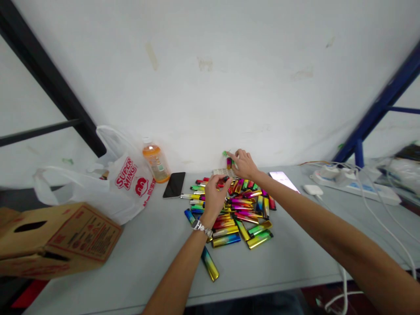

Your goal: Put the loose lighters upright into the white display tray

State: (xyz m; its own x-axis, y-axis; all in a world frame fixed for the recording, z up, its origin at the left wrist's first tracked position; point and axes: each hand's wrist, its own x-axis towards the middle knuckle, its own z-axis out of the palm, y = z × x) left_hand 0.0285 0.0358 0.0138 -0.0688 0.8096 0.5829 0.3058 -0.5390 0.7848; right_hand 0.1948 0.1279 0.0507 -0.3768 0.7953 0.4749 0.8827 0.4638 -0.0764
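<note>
Many shiny metallic-coloured lighters point(226, 239) lie in a loose heap on the grey table. My left hand point(215, 194) is above the heap's left side, its thumb and fingers closed on a lighter point(225, 178) whose dark end shows. Behind the heap sits a clear compartment tray point(220, 172), partly hidden by both hands. A red-and-purple lighter point(229, 163) stands upright at the tray. My right hand point(245, 165) is over the tray's right side, index finger stretched out to the left. A greenish upright piece is partly hidden under that hand; whether the fingers touch it is unclear.
Left of the heap are a dark phone point(174, 185), an orange drink bottle point(156, 162), a white plastic bag point(127, 188) and a cardboard box point(62, 240). At right lie a lit phone point(284, 180), a white charger point(313, 190) and a power strip point(377, 192) with cables. A wall rises behind.
</note>
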